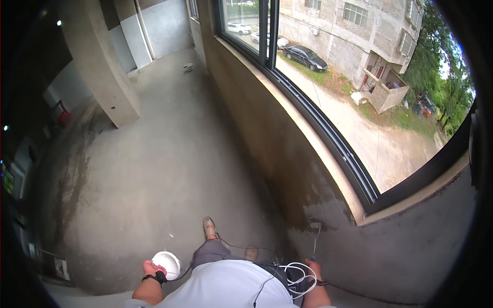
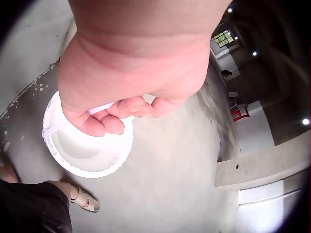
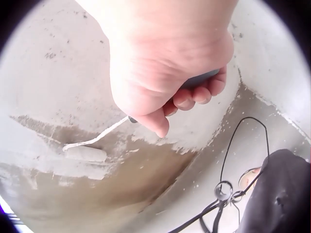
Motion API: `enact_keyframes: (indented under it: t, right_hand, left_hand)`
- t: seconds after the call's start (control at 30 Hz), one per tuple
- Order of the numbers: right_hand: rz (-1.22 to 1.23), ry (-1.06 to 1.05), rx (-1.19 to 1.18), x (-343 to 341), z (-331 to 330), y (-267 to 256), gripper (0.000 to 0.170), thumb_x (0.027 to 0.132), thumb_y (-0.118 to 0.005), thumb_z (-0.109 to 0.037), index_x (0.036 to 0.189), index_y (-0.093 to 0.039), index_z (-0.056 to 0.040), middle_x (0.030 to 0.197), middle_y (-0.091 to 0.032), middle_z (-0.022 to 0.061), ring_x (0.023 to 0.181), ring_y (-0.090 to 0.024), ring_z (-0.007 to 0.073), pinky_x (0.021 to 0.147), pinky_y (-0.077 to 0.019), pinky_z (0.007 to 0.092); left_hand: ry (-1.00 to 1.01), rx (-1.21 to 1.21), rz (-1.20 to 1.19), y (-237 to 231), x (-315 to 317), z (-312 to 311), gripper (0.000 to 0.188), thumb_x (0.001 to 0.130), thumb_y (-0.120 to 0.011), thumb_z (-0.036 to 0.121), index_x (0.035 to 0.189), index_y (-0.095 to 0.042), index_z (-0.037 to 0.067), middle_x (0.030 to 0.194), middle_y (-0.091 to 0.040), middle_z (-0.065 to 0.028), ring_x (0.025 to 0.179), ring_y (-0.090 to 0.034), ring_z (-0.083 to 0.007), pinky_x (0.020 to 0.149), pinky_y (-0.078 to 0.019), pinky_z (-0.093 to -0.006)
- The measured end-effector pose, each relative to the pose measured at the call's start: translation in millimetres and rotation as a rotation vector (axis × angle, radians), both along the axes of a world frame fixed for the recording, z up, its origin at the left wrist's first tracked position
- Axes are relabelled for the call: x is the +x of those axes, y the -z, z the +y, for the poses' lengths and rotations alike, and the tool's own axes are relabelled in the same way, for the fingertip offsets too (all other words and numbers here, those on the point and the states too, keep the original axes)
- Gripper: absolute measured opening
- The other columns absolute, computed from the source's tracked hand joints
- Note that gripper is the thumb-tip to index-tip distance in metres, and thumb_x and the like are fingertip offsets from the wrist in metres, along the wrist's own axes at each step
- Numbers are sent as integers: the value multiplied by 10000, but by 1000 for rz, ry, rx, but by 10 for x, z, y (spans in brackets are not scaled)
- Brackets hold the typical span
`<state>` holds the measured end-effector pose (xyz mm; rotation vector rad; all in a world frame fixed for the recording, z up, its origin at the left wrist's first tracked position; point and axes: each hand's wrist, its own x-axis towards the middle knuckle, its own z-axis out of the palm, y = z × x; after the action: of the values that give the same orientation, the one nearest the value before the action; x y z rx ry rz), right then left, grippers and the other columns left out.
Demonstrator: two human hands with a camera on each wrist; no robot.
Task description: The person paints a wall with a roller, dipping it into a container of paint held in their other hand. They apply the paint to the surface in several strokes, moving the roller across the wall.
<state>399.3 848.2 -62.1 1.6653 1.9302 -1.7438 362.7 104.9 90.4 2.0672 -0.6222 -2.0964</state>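
My left hand (image 1: pixel 153 268) grips the handle (image 2: pixel 101 108) of a white bucket (image 1: pixel 176 267), fingers curled round it. Whitish contents show at the bottom of the bucket in the left wrist view. On the other side, my right hand (image 1: pixel 314 267) holds a paint roller by its dark handle (image 3: pixel 201 78), fingers wrapped about the grip. The roller's bent, white-coated rod leads to a whitish sleeve (image 3: pixel 86 154), which lies against the wall (image 3: pixel 133 179) below the window. Around the sleeve, a pale coated area meets bare brown wall along a ragged edge.
A window sill (image 1: pixel 308 133) runs along the right above the wall. Dark cables (image 1: pixel 241 245) and coiled white cable (image 1: pixel 303 280) hang at my waist. A pillar (image 1: pixel 105 66) stands to the left on the concrete floor. White specks dot the floor beside the wall.
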Motion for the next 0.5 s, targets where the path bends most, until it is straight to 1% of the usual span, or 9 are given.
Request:
enact_keyframes:
  t: [0.07, 0.2, 0.27, 0.3, 0.33, 0.37, 0.4, 0.43, 0.5]
  right_hand:
    - [-129, -45, -57, 236, 106, 190, 343, 719, -810, -214, 888, -692, 61, 806, -691, 104, 685, -622, 182, 631, -496, 377]
    - [-121, -122, 9, 273, -94, -299, 311, 745, -791, -201, 864, -694, 69, 811, -694, 99, 690, -630, 186, 626, -499, 384]
    - [-62, 65, -94, 82, -242, -613, 305, 784, -759, -221, 863, -695, 67, 812, -694, 110, 692, -636, 202, 624, -502, 390]
    - [-68, -42, -44, 20, -241, -688, 343, 800, -744, -269, 879, -696, 61, 811, -692, 123, 713, -634, 200, 644, -500, 395]
    - [-69, -51, -45, 491, -60, -107, 343, 800, -744, -269, 879, -696, 61, 811, -692, 123, 713, -634, 200, 644, -500, 395]
    - [-83, -64, -87, 435, 34, 98, 373, 802, -742, -298, 887, -693, 62, 814, -691, 126, 727, -631, 201, 662, -496, 399]
    - [-95, -78, -128, -34, 141, 430, 403, 803, -740, -327, 896, -690, 63, 817, -690, 130, 740, -627, 202, 681, -492, 403]
    - [-93, -88, -129, -177, 76, 271, 403, 803, -740, -327, 896, -690, 63, 817, -690, 130, 740, -627, 202, 681, -492, 403]
    - [-114, -197, 102, -534, -148, -229, 467, 793, -748, -360, 937, -676, 77, 866, -692, 142, 782, -622, 200, 713, -482, 409]
  left_hand:
    - [10, -13, -2, 79, -30, -40, 184, 747, -466, 305, 638, -363, 200, 519, -325, 68, 488, -407, -118, 508, -426, -306]
    - [-8, -39, -54, 28, -136, -53, 163, 771, -436, 310, 675, -362, 201, 561, -340, 42, 535, -428, -143, 541, -425, -335]
    - [-19, -39, -60, 32, -172, -62, 165, 777, -433, 312, 683, -367, 194, 568, -341, 41, 542, -425, -143, 547, -424, -339]
    - [-22, -42, -71, 45, -167, -82, 167, 784, -430, 314, 691, -372, 188, 574, -342, 41, 549, -423, -144, 553, -424, -342]
    - [-30, -43, -72, 97, -139, -139, 167, 784, -430, 314, 691, -372, 188, 574, -342, 41, 549, -423, -144, 553, -424, -342]
    - [-6, -25, -69, 102, -129, -171, 148, 775, -426, 315, 720, -411, 178, 583, -355, 43, 548, -420, -146, 572, -423, -346]
    - [17, -6, -65, 109, -109, -192, 151, 766, -421, 316, 749, -450, 169, 593, -369, 46, 546, -417, -147, 590, -422, -349]
    - [6, -8, -63, 136, -78, -217, 151, 766, -421, 316, 749, -450, 169, 593, -369, 46, 546, -417, -147, 590, -422, -349]
    - [19, -7, -57, 130, -35, -233, 178, 773, -420, 334, 765, -459, 161, 581, -363, 47, 547, -423, -145, 597, -424, -364]
